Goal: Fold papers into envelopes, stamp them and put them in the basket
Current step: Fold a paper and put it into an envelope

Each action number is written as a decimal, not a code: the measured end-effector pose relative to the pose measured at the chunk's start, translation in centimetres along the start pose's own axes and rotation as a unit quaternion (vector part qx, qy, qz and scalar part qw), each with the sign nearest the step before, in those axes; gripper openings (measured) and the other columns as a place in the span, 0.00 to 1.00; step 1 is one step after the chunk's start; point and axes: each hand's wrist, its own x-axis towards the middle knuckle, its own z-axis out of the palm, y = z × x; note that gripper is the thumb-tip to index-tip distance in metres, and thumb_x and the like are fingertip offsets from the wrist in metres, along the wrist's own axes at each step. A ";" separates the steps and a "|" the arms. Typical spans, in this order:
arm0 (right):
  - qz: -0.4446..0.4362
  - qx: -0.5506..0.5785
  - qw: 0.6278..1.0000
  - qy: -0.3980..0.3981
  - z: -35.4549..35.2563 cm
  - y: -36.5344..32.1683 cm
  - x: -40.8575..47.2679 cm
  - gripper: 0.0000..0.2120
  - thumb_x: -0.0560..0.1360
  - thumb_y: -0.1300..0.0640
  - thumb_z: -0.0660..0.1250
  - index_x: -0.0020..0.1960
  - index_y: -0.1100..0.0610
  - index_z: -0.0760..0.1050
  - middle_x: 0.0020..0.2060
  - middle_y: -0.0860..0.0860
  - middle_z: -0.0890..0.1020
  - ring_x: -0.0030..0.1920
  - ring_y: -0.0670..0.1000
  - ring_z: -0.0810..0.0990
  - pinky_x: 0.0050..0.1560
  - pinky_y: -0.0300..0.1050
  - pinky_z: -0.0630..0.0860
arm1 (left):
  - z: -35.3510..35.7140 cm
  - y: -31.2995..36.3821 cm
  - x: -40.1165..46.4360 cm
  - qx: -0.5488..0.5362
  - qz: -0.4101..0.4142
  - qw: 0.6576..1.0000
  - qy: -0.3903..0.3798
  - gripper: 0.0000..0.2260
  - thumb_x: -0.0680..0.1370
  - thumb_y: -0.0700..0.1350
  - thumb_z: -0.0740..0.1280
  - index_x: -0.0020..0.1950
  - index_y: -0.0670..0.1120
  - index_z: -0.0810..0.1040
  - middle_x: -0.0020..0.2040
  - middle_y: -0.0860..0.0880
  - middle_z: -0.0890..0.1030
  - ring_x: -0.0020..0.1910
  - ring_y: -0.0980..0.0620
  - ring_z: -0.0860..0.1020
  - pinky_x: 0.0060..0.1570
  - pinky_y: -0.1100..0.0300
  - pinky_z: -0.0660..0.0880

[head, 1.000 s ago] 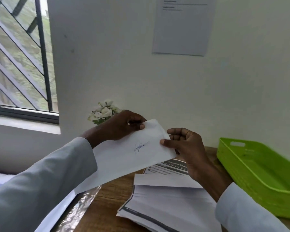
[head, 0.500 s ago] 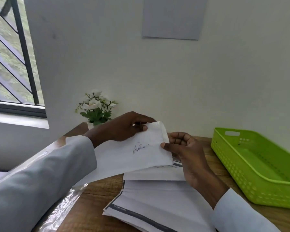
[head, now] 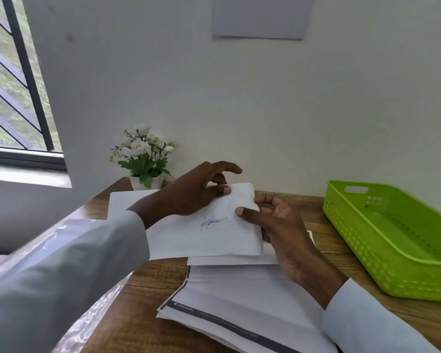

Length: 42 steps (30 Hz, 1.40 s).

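I hold a white envelope [head: 206, 235] with a blue signature on it, just above the wooden table [head: 148, 276]. My left hand [head: 196, 192] pinches its top edge with thumb and fingers. My right hand [head: 278, 225] grips its right end, thumb on top. Under it lies a stack of white papers with a dark band [head: 234, 301]. The green basket [head: 382, 250] stands to the right, and nothing shows inside it.
A small pot of white flowers [head: 144, 159] stands at the back left against the wall. Another white sheet [head: 122, 202] lies behind my left wrist. Clear plastic wrap [head: 92, 319] covers the table's left edge. A barred window is at far left.
The view has tilted down and both hands have lowered the envelope toward the table. My left index finger has lifted off the envelope.
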 end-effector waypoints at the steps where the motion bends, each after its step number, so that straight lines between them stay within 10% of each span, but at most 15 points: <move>1: 0.009 -0.007 1.000 -0.008 0.2 0.1 0.0 0.20 0.67 0.60 0.78 0.56 0.58 0.76 0.47 0.53 0.87 0.49 0.55 0.86 0.48 0.51 0.82 | 0.1 0.2 -0.1 -0.004 -0.002 1.000 0.005 0.16 0.80 0.42 0.65 0.67 0.52 0.71 0.41 0.55 0.75 0.48 0.62 0.73 0.50 0.69 0.69; 6: 0.018 0.013 1.000 0.017 0.4 0.4 0.2 0.19 0.67 0.62 0.78 0.54 0.56 0.75 0.50 0.55 0.86 0.50 0.57 0.85 0.50 0.53 0.82 | 0.6 0.3 -1.2 0.103 0.032 0.992 0.072 0.21 0.79 0.53 0.64 0.71 0.53 0.68 0.53 0.55 0.78 0.62 0.53 0.69 0.62 0.52 0.68; 13: -0.001 0.133 0.990 0.051 -0.5 -0.7 0.7 0.17 0.68 0.65 0.75 0.48 0.54 0.70 0.50 0.58 0.84 0.47 0.57 0.83 0.56 0.66 0.76 | 2.2 -0.4 -4.9 0.335 0.047 0.938 0.080 0.54 0.60 0.81 0.60 0.77 0.48 0.56 0.76 0.45 0.58 0.78 0.44 0.52 0.73 0.33 0.46; 30: 0.020 0.027 0.991 -0.130 -0.3 -1.2 0.2 0.21 0.69 0.57 0.75 0.61 0.61 0.79 0.57 0.61 0.83 0.58 0.62 0.82 0.62 0.61 0.76 | 2.3 -1.2 -5.4 0.377 0.083 0.916 0.111 0.41 0.68 0.66 0.65 0.72 0.42 0.64 0.64 0.42 0.70 0.66 0.42 0.68 0.71 0.30 0.50; 42: 0.145 0.156 0.970 -0.115 -0.9 -0.6 0.6 0.19 0.75 0.59 0.65 0.66 0.62 0.76 0.61 0.60 0.81 0.63 0.61 0.79 0.66 0.59 0.73 | 2.3 -1.6 -5.7 0.387 0.071 0.918 0.054 0.56 0.63 0.79 0.61 0.78 0.42 0.54 0.76 0.42 0.59 0.77 0.42 0.56 0.71 0.30 0.46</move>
